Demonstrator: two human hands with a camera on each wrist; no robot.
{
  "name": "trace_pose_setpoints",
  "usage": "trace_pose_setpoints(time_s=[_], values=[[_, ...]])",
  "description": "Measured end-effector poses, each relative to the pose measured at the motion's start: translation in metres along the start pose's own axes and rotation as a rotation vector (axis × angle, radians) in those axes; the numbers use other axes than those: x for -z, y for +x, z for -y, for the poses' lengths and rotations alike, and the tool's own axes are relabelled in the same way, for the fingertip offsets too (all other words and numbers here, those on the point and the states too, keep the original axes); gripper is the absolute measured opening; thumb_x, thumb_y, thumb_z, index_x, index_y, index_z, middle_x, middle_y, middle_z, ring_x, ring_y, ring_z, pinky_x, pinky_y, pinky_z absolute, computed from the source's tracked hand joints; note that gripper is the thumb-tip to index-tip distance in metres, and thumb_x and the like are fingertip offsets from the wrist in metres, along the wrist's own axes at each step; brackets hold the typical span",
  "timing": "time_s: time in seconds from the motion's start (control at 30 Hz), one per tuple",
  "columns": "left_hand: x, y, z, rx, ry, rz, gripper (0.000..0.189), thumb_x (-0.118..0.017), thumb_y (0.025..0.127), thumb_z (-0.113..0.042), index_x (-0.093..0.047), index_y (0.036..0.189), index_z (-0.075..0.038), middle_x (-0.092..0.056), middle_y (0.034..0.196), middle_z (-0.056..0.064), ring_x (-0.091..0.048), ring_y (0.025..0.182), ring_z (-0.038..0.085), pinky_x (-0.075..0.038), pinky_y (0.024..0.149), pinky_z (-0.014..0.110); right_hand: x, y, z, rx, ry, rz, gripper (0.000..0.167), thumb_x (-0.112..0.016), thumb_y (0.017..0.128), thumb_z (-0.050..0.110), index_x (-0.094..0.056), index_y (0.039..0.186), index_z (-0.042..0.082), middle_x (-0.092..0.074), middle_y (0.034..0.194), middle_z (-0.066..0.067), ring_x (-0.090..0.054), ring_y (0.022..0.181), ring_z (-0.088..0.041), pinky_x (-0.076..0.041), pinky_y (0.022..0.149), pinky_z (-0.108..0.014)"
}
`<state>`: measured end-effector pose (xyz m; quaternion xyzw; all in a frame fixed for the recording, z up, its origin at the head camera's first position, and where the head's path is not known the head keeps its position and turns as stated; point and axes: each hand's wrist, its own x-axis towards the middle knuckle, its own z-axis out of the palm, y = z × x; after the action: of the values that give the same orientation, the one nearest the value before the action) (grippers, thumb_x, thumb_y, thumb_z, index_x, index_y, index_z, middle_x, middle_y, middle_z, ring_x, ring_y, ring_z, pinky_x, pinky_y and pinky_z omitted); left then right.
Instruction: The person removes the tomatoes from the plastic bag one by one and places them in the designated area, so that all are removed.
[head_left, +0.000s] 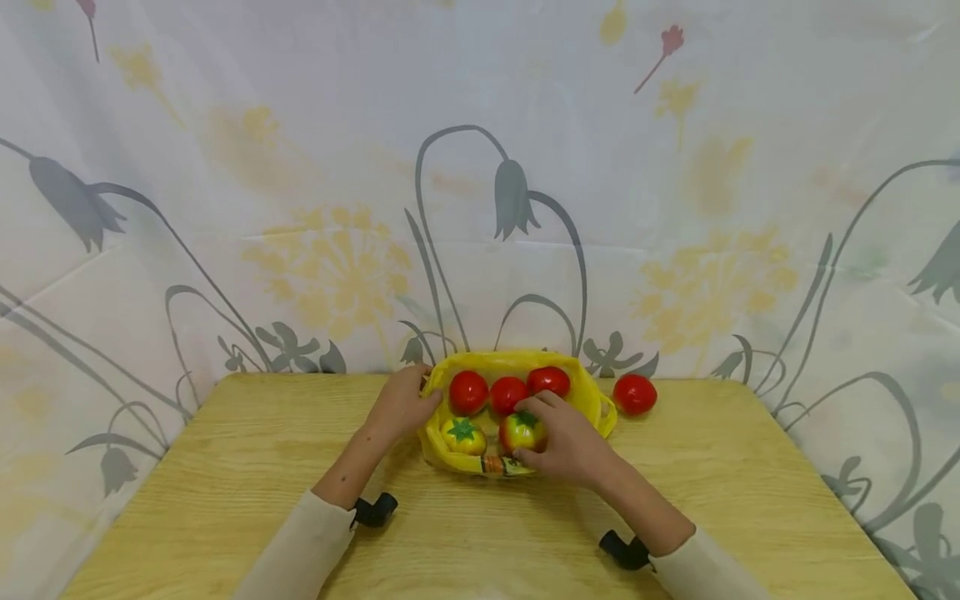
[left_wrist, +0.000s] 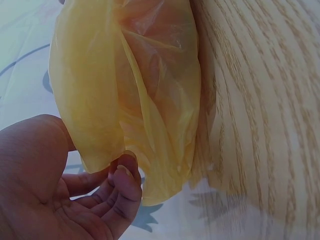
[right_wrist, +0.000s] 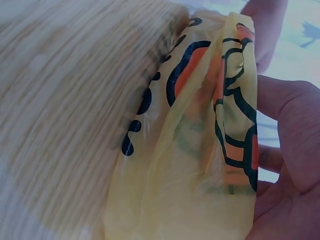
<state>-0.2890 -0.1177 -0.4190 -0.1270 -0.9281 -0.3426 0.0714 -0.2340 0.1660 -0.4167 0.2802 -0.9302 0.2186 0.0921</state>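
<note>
A yellow plastic bag (head_left: 444, 460) lies on the table with its mouth spread wide. My left hand (head_left: 400, 406) holds its left edge; in the left wrist view, the fingers (left_wrist: 127, 187) curl at the thin plastic (left_wrist: 90, 95). Inside the bag, my right hand (head_left: 576, 442) grips a red-and-yellow toy fruit (head_left: 517, 435) with a green leafy top, thumb in front and fingers behind. A similar yellow fruit (head_left: 465, 438) sits to its left. Behind them are red tomato-like fruits (head_left: 468, 392). In the right wrist view, the bag's printed side (right_wrist: 187, 125) hides the held fruit.
One more red fruit (head_left: 635, 394) lies on the wooden table (head_left: 720, 492), right of the bag beside its loop handle (head_left: 608, 417). A flower-patterned cloth (head_left: 480, 275) hangs along the table's back edge and at both sides.
</note>
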Motion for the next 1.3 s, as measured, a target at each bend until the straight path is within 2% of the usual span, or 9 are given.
trace_pose_setpoints(time_s=[0.33, 0.7, 0.93, 1.1, 1.3], values=[[-0.001, -0.002, 0.002, -0.006, 0.007, -0.004, 0.038, -0.067, 0.099, -0.015, -0.068, 0.130, 0.006, -0.072, 0.116, 0.019, -0.062, 0.089, 0.024, -0.056, 0.082, 0.040, 0.008, -0.001, 0.000, -0.039, 0.011, -0.012, 0.055, -0.090, 0.082, 0.020, -0.068, 0.131, 0.007, -0.062, 0.130, -0.008, -0.062, 0.105, -0.022, -0.058, 0.094, -0.043], [-0.003, -0.002, 0.003, 0.001, 0.003, 0.005, 0.037, -0.067, 0.099, -0.015, -0.068, 0.130, 0.006, -0.071, 0.110, 0.016, -0.059, 0.083, 0.021, -0.053, 0.078, 0.037, 0.022, -0.004, -0.002, -0.030, 0.006, -0.042, 0.047, -0.087, 0.085, 0.018, -0.072, 0.130, 0.015, -0.062, 0.129, -0.008, -0.063, 0.104, -0.024, -0.059, 0.089, -0.042], [-0.003, -0.004, 0.004, -0.003, -0.004, -0.003, 0.037, -0.067, 0.098, -0.015, -0.068, 0.129, 0.006, -0.072, 0.110, 0.017, -0.060, 0.083, 0.021, -0.055, 0.076, 0.036, 0.032, -0.005, -0.006, -0.045, 0.046, -0.064, 0.047, -0.085, 0.085, 0.014, -0.072, 0.130, 0.013, -0.061, 0.127, -0.009, -0.062, 0.099, -0.022, -0.058, 0.083, -0.038], [-0.002, -0.002, 0.003, -0.018, -0.007, -0.006, 0.036, -0.067, 0.098, -0.013, -0.068, 0.128, 0.006, -0.072, 0.110, 0.018, -0.061, 0.085, 0.022, -0.055, 0.077, 0.037, 0.042, -0.005, -0.012, -0.065, 0.029, -0.073, 0.049, -0.087, 0.085, 0.017, -0.071, 0.132, 0.012, -0.061, 0.130, -0.012, -0.064, 0.096, -0.024, -0.059, 0.081, -0.038], [0.001, 0.000, 0.001, -0.014, -0.005, -0.002, 0.035, -0.067, 0.098, -0.013, -0.068, 0.128, 0.006, -0.072, 0.113, 0.019, -0.062, 0.087, 0.024, -0.056, 0.078, 0.039, 0.052, -0.005, -0.019, -0.088, 0.028, -0.100, 0.049, -0.086, 0.085, 0.016, -0.070, 0.131, 0.010, -0.060, 0.131, -0.014, -0.064, 0.102, -0.030, -0.059, 0.083, -0.042]])
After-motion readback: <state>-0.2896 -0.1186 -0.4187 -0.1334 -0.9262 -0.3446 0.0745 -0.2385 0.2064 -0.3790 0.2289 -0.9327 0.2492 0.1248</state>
